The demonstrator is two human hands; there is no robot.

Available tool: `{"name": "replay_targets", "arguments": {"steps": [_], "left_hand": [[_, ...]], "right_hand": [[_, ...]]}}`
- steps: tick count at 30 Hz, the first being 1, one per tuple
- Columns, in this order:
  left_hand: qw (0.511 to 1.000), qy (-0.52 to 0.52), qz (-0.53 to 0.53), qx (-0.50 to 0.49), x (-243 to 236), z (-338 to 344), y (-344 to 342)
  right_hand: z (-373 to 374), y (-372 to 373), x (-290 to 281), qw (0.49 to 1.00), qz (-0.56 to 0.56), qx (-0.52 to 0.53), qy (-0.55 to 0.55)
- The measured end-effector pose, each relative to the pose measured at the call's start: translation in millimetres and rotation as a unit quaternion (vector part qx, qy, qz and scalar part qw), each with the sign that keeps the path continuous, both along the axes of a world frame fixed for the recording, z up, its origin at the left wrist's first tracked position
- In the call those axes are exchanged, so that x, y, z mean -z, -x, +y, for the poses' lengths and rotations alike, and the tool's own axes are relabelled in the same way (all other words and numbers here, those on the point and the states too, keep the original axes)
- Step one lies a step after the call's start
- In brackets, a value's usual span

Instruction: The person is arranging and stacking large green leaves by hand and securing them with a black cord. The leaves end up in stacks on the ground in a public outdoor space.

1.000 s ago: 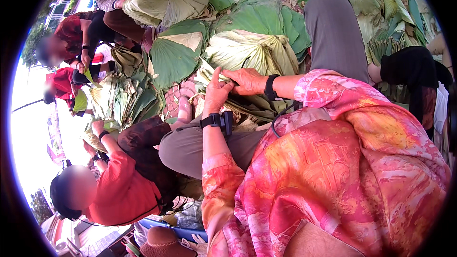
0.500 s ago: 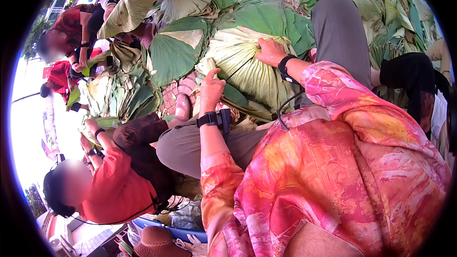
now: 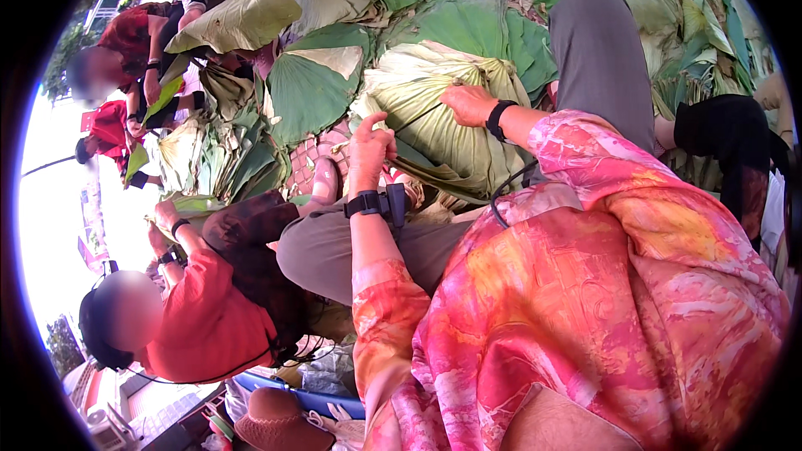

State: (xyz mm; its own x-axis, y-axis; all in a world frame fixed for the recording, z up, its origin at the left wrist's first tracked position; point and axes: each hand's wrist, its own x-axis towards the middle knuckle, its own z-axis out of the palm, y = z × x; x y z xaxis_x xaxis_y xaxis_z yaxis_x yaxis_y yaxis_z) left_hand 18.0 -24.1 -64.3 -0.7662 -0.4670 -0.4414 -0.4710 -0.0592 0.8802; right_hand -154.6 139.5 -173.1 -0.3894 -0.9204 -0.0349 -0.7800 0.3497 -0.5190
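So the pale pleated leaf (might be several folded together, I can't tell) sits straight ahead of the hands and a bit to the right, creases fanning out, with its longer way running roughly from far left to near right as far as I can judge. A thin dark strand slants across it, left end nearer me, right end further out, bridging the gap between the hands. The right hand is the closer one, right over the leaf, fingers curled in at the strand's far end; can't swear it's pinched. The left hand is just off the left edge by the near end, half curled, and I can't tell if it has hold of anything. Further out I've got a big green leaf behind, a raised knee to the right and brick paving on the left.
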Motion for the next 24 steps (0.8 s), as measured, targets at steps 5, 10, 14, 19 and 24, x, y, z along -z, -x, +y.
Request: {"name": "replay_targets", "arguments": {"steps": [5, 10, 14, 19, 24], "left_hand": [[0.998, -0.043, 0.022, -0.027, 0, 5, 1], [0.996, -0.068, 0.051, 0.018, -3, 19, 8], [0.994, -0.006, 0.096, -0.052, -13, 20, 18], [0.980, 0.133, -0.147, 0.002, 39, -4, -2], [0.924, 0.324, -0.187, 0.077, 70, 27, 3]], "right_hand": [[-10, -24, -33, 0.983, -0.157, -0.078, 0.055], [-13, -83, -66, 0.960, -0.274, 0.048, -0.043], [-10, -51, -35, 0.957, -0.269, 0.109, 0.004], [-5, -35, -18, 0.957, -0.257, 0.134, 0.028], [-19, -53, -26, 0.954, -0.261, 0.093, 0.111]]}}
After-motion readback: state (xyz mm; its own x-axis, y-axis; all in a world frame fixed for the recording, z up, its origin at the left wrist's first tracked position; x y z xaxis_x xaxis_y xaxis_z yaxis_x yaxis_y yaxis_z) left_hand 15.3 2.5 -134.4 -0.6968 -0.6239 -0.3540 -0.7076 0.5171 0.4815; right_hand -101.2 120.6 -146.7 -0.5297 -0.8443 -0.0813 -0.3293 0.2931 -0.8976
